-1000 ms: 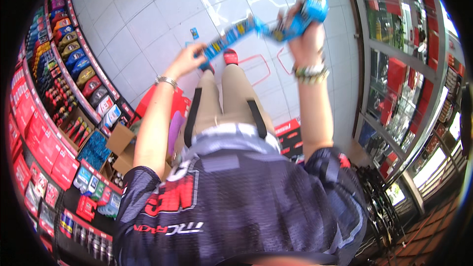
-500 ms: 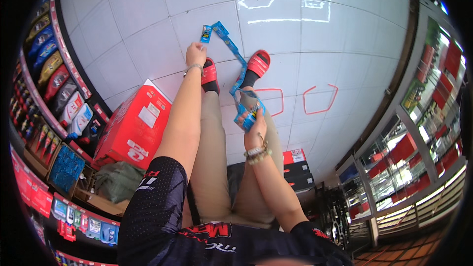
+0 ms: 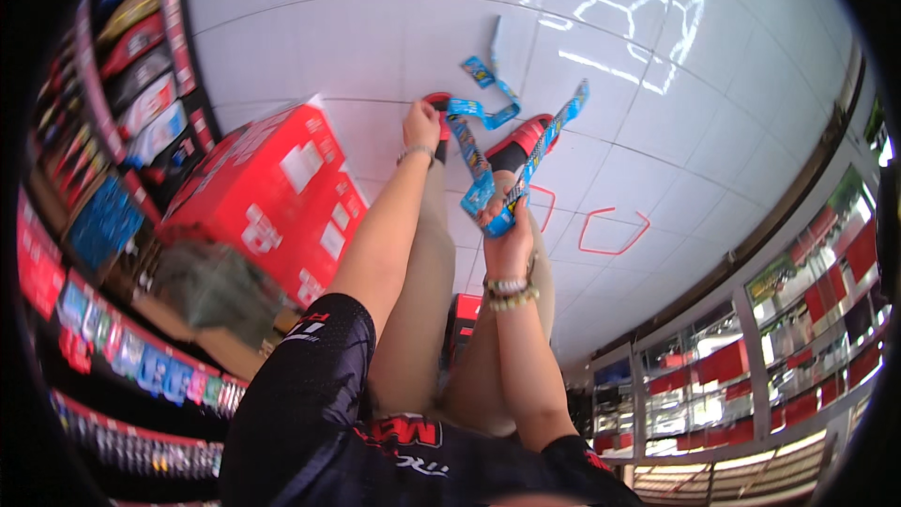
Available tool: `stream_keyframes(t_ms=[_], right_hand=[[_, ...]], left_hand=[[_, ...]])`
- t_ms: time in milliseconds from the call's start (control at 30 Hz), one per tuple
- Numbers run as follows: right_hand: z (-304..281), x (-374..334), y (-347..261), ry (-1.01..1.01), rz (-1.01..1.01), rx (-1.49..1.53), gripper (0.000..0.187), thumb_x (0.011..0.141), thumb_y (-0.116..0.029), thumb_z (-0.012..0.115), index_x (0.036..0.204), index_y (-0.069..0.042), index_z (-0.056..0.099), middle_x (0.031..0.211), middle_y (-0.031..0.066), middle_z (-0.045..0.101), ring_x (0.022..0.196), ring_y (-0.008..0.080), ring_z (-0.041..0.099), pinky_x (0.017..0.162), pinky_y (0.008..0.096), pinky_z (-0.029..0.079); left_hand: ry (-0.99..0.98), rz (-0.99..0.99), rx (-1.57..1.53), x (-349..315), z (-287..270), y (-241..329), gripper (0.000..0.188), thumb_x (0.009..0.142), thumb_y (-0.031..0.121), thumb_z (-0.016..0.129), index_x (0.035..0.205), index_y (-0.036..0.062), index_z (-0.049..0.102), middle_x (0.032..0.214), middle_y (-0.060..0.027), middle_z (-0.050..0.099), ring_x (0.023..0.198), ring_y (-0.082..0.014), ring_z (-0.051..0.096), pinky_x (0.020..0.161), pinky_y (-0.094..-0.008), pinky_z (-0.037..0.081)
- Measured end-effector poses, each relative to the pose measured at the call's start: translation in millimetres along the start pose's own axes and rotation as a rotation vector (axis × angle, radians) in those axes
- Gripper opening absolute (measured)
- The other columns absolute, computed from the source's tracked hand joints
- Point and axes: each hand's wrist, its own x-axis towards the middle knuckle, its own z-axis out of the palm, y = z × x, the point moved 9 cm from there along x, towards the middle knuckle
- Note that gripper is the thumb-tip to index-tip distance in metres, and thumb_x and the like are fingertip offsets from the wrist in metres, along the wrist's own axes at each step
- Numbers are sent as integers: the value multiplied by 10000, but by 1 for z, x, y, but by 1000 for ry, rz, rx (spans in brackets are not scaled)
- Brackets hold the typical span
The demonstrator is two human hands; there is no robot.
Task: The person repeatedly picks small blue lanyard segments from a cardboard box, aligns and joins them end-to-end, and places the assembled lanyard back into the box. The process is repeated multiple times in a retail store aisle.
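A long strip of joined blue sachets (image 3: pixel 476 167) hangs in folds in front of my legs. My right hand (image 3: pixel 510 237) is closed around a bunched part of it, just in front of my right knee. From that hand one length (image 3: pixel 552 139) slants up and to the right. Another runs toward my left hand (image 3: pixel 422 124), whose fingers are pinched at the strip's edge by my left foot; the fingertips are partly blurred. Further sachets (image 3: pixel 480 71) curl beyond the left hand, above the tiled floor. A red slipper (image 3: pixel 522 139) shows behind the strip.
A large red carton (image 3: pixel 272 192) stands to my left, beside a grey-green cloth-like bundle (image 3: pixel 211 286). Shelves of bottles (image 3: pixel 141 84) line the left side. Glass display cabinets (image 3: pixel 713 366) run along the right. Red outlines (image 3: pixel 612 230) mark the pale tiles (image 3: pixel 357 38).
The view has turned somewhat. My left hand has come closer to my left foot, and the strip has spread out, with one length swinging up to the right of my right hand.
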Motion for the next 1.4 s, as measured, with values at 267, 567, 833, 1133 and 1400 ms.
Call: stream_keyframes(t_ms=[267,567,833,1133,1400], right_hand=[[-3,-27,-11,194,-208,-67,316,1002,-358,419,1074,-66,516,709,54,529,629,173,507,613,300,447],[-50,9,-18,339,-148,-64,288,1014,-317,405,1107,-58,493,736,32,498,662,150,498,702,314,453],[-30,17,-26,283,-166,-184,309,1017,-317,401,1139,-43,475,741,41,503,678,153,496,718,314,436],[-12,16,-36,292,-254,-185,315,1015,-322,404,1136,-43,486,719,26,481,647,141,471,667,288,416],[-24,28,-38,136,-145,-195,288,1013,-307,411,1118,-52,497,750,24,493,660,145,484,739,314,427]], left_hand=[[-148,-221,55,-68,-54,-54,208,776,269,670,881,89,669,883,-129,689,878,-279,658,803,-387,503],[-256,-349,238,79,152,-9,576,783,551,653,1060,45,658,1079,-237,641,1049,-379,611,854,-484,505],[-166,-197,178,62,122,15,325,850,351,601,988,63,663,1034,-192,666,987,-365,634,819,-471,514],[-95,18,290,64,103,39,358,776,344,723,1001,81,631,1023,-151,640,957,-335,627,807,-440,517],[-168,59,238,64,131,32,283,858,309,641,992,63,596,997,-158,628,938,-345,620,797,-464,509]])
